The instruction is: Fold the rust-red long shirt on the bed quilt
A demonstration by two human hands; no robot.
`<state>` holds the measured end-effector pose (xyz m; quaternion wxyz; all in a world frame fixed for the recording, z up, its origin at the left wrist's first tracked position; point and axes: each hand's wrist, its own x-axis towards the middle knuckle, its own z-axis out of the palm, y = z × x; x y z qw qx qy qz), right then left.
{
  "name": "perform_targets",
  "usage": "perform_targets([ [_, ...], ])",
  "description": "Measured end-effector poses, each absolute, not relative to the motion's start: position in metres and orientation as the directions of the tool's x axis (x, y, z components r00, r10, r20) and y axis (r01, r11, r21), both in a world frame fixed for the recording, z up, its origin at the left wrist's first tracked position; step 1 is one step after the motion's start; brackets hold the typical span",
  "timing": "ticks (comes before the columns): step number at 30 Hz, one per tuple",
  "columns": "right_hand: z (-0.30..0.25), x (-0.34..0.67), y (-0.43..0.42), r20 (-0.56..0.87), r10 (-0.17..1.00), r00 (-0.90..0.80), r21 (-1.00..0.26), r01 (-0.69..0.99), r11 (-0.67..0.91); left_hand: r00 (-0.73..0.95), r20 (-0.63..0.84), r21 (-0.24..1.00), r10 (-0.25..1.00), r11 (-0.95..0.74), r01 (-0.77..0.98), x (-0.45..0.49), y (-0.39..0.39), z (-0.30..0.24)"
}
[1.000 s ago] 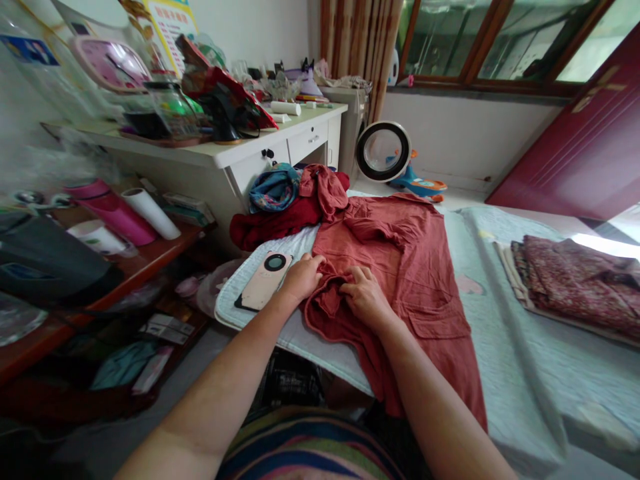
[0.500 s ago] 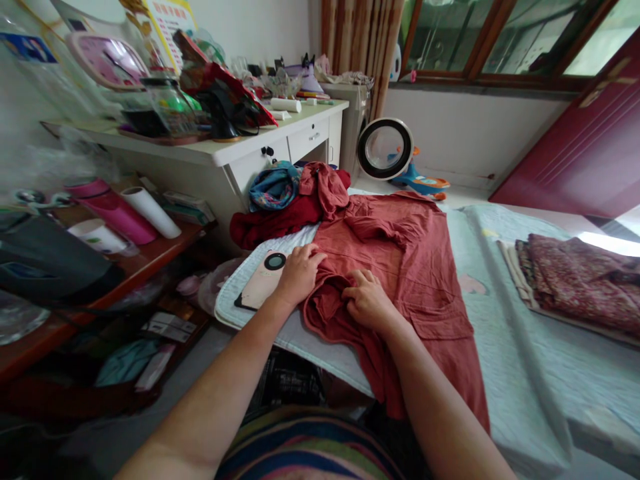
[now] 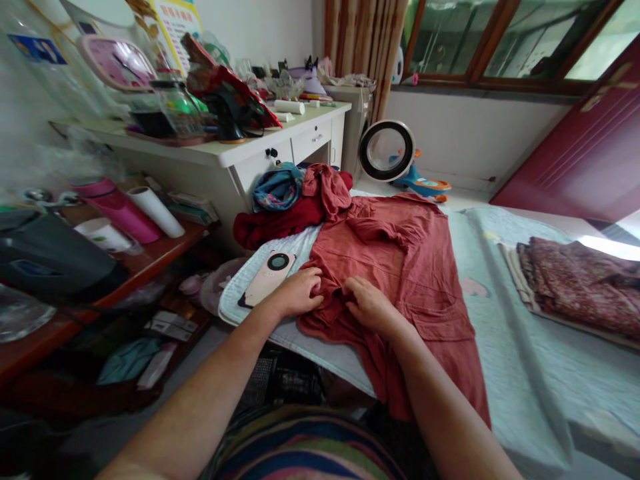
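A rust-red shirt (image 3: pixel 400 267) lies spread on the pale blue bed cover (image 3: pixel 505 313), with its hem hanging over the near edge. My left hand (image 3: pixel 297 293) grips the bunched cloth at the shirt's left side, fingers curled. My right hand (image 3: pixel 367 303) rests on the same bunched part a little to the right, fingers bent into the cloth. A pink phone (image 3: pixel 267 277) lies on the cover just left of my left hand.
A heap of dark red and blue patterned clothes (image 3: pixel 285 200) sits at the bed's far left. Folded floral cloth (image 3: pixel 580 287) lies at the right. A cluttered white desk (image 3: pixel 235 150) and a red shelf (image 3: pixel 100 267) stand to the left. A round fan (image 3: pixel 387 151) stands on the floor.
Both hands have slid slightly toward me along the shirt's left side, drawing the bunched cloth with them. The view has shifted a little.
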<state>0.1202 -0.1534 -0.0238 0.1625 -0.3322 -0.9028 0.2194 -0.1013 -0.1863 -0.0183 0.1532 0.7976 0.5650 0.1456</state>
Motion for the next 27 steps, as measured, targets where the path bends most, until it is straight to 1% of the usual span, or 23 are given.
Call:
perform_targets([
  [2,-0.025,0.120,-0.154,0.155,0.704,-0.693,-0.585,0.510,0.631,0.346,0.038,0.429,0.937,-0.328,0.841,-0.105,-0.186,-0.018],
  [3,-0.025,0.120,-0.154,0.156,0.716,-0.680,-0.605,0.507,0.614,0.354,0.033,0.439,0.935,-0.332,0.835,-0.106,-0.186,-0.018],
  [7,-0.024,0.120,-0.154,0.179,0.735,-0.653,-0.626,0.501,0.598,0.357,0.030,0.460,0.934,-0.330,0.824,-0.108,-0.187,-0.015],
  [11,-0.019,0.122,-0.159,0.234,0.685,-0.689,-0.638,0.423,0.643,0.348,0.057,0.454,0.936,-0.335,0.826,-0.105,-0.193,-0.011],
  [13,-0.018,0.121,-0.165,0.258,0.653,-0.712,-0.611,0.404,0.681,0.343,0.066,0.431,0.937,-0.337,0.837,-0.104,-0.198,-0.011],
  [14,-0.018,0.121,-0.168,0.272,0.641,-0.718,-0.577,0.411,0.706,0.348,0.065,0.410,0.935,-0.343,0.845,-0.103,-0.200,-0.011],
  [17,-0.022,0.117,-0.179,0.304,0.616,-0.727,-0.434,0.469,0.769,0.347,0.077,0.337,0.935,-0.352,0.873,-0.099,-0.209,-0.015],
  [20,-0.028,0.114,-0.185,0.304,0.614,-0.729,-0.342,0.518,0.784,0.308,0.163,0.300,0.937,-0.344,0.890,-0.095,-0.219,-0.021],
  [22,-0.031,0.114,-0.186,0.303,0.619,-0.724,-0.327,0.531,0.782,0.291,0.238,0.294,0.927,-0.354,0.888,-0.092,-0.224,-0.025],
  [24,-0.033,0.116,-0.185,0.299,0.620,-0.725,-0.344,0.524,0.779,0.270,0.290,0.298,0.918,-0.355,0.886,-0.092,-0.229,-0.028],
  [27,-0.031,0.120,-0.183,0.282,0.608,-0.743,-0.395,0.487,0.779,0.228,0.303,0.340,0.925,-0.328,0.881,-0.097,-0.234,-0.030],
])
